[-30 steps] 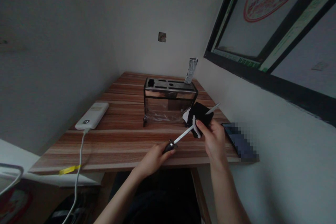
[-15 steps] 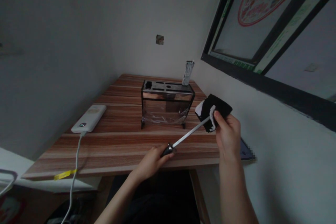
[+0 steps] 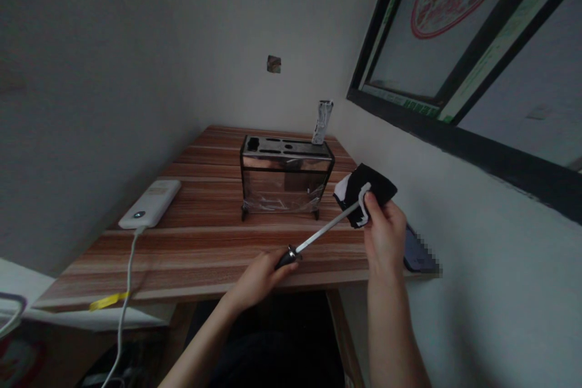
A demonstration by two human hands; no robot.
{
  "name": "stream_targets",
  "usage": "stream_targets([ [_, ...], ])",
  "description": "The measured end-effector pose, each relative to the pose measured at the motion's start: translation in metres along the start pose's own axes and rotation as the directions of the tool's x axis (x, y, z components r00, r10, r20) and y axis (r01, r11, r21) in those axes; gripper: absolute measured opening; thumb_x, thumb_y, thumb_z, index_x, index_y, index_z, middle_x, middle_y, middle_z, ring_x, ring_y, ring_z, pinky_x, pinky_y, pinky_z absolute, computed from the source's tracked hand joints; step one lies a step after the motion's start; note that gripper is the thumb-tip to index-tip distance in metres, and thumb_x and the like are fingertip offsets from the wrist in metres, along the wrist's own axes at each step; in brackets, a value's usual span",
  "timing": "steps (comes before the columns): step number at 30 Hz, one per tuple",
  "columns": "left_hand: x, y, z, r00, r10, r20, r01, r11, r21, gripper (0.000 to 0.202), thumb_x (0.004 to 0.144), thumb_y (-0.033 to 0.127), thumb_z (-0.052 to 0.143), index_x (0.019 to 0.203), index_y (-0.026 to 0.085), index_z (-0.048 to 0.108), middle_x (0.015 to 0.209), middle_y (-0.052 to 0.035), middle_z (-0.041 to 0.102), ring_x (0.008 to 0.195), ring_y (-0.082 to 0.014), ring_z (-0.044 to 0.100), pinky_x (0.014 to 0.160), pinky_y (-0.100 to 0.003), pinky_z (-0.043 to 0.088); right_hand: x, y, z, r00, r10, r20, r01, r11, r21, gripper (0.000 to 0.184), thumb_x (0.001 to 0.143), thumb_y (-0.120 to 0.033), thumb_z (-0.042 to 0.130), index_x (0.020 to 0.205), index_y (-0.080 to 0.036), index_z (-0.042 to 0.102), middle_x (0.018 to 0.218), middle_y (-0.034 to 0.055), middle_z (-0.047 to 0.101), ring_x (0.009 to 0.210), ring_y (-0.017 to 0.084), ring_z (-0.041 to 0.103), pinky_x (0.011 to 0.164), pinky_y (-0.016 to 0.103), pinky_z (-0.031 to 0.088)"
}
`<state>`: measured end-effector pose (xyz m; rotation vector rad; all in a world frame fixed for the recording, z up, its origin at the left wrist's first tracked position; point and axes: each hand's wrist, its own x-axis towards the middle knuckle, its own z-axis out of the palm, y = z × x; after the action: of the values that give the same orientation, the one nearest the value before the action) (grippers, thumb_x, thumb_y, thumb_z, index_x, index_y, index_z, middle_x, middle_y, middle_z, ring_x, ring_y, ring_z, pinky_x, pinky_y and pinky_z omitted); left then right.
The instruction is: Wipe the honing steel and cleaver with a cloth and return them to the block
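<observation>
My left hand [image 3: 257, 279] grips the black handle of a thin metal sharpening rod [image 3: 324, 232] that slants up to the right above the wooden table [image 3: 200, 236]. My right hand [image 3: 384, 236] pinches a black and white cloth [image 3: 364, 193] wrapped round the rod's far end. Behind the rod stands a metal and glass knife holder [image 3: 285, 177] with empty slots on top.
A white power bank [image 3: 150, 203] with a cable hanging over the front edge lies at the table's left. A dark phone [image 3: 416, 254] lies at the right edge by the wall. A small silvery packet [image 3: 322, 121] stands in the back corner. A framed picture [image 3: 468, 36] hangs at the right.
My right hand slid the cloth from the rod's middle up to its tip, which it now covers. The left hand kept its grip on the handle. The view shifted slightly.
</observation>
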<state>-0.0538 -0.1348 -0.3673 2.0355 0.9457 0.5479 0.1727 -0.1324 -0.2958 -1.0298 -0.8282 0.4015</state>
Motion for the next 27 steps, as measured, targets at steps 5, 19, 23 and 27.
stream_targets([
  [5,0.000,-0.005,0.001,1.000,-0.002,-0.022,0.001,0.999,-0.049,0.032,0.089,0.042,0.045,0.100,0.017,0.062,0.092,-0.0036,0.068,0.083,-0.0196,0.061,0.077,-0.025,0.043,-0.020,0.008,0.008,0.994,0.059,0.095,-0.055,0.997,-0.049,0.025,0.070,-0.039,0.071,0.080,-0.016,0.068,0.077,0.0041,0.067,0.073,0.016,0.061,0.061,0.025,0.047],
  [19,0.002,-0.007,0.001,1.000,-0.011,-0.023,0.008,0.995,-0.104,0.035,0.089,0.043,0.044,0.092,0.013,0.061,0.081,-0.0025,0.064,0.073,-0.0168,0.056,0.067,-0.023,0.041,-0.076,0.022,0.027,0.883,0.302,0.360,-0.247,0.950,-0.192,0.028,0.071,-0.038,0.070,0.086,-0.015,0.065,0.075,0.0047,0.069,0.066,0.017,0.063,0.058,0.026,0.050],
  [23,0.003,-0.009,0.000,1.000,0.003,-0.012,-0.005,0.988,-0.157,0.034,0.089,0.042,0.044,0.093,0.012,0.060,0.085,-0.0035,0.065,0.077,-0.0177,0.057,0.070,-0.023,0.042,-0.089,0.024,0.032,0.862,0.293,0.413,-0.224,0.952,-0.208,0.031,0.071,-0.036,0.070,0.093,-0.015,0.064,0.084,0.0069,0.070,0.076,0.020,0.065,0.068,0.030,0.051],
  [27,0.004,-0.012,0.001,1.000,0.004,-0.012,-0.006,0.988,-0.152,0.034,0.089,0.041,0.044,0.092,0.011,0.060,0.084,-0.0034,0.065,0.076,-0.0179,0.056,0.070,-0.024,0.042,-0.094,0.025,0.035,0.875,0.262,0.407,-0.191,0.959,-0.208,0.030,0.071,-0.035,0.069,0.094,-0.016,0.064,0.090,0.0076,0.071,0.082,0.022,0.065,0.074,0.032,0.051],
])
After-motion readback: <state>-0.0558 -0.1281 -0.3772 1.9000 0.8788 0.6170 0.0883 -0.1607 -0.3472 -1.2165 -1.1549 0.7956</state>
